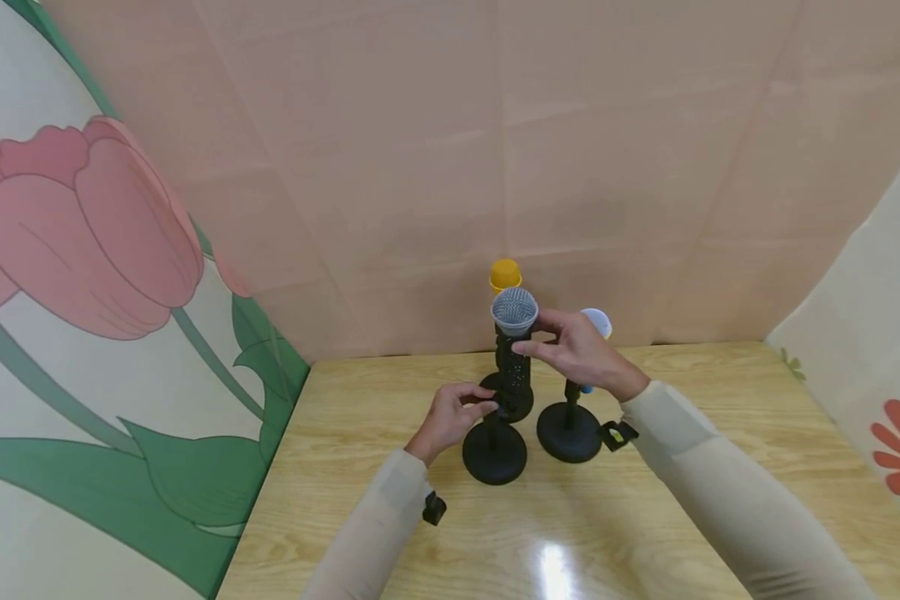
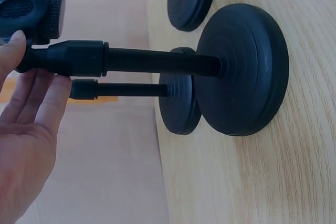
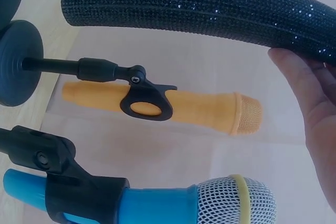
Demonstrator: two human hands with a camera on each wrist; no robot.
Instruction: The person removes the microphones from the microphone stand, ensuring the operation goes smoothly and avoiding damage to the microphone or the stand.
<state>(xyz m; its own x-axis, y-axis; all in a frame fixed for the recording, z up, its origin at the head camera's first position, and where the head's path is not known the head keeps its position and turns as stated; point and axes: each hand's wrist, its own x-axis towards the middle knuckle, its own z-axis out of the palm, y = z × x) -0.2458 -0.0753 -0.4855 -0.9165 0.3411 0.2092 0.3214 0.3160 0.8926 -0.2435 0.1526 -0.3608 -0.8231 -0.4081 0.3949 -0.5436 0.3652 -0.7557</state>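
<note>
A black glittery microphone point(image 3: 199, 3) with a silver mesh head point(image 1: 514, 311) stands nearly upright at the front stand's clip point(image 2: 34, 17). My right hand point(image 1: 581, 354) grips the microphone high on its body, just below the head, thumb on the near side. Lower down, my left hand point(image 1: 457, 417) pinches the black microphone stand point(image 2: 157, 61) near its joint under the clip, thumb on one side and fingers on the other. The stand's round base point(image 1: 495, 452) rests on the table. How far the microphone sits in the clip is partly hidden.
Behind stands an orange-yellow microphone point(image 3: 205, 109) in its own black stand. To the right, a blue microphone point(image 3: 157, 205) with a silver head sits in a third stand, its base point(image 1: 568, 433) near my right wrist. The wooden table point(image 1: 375, 400) meets a pinkish backdrop point(image 1: 390, 208).
</note>
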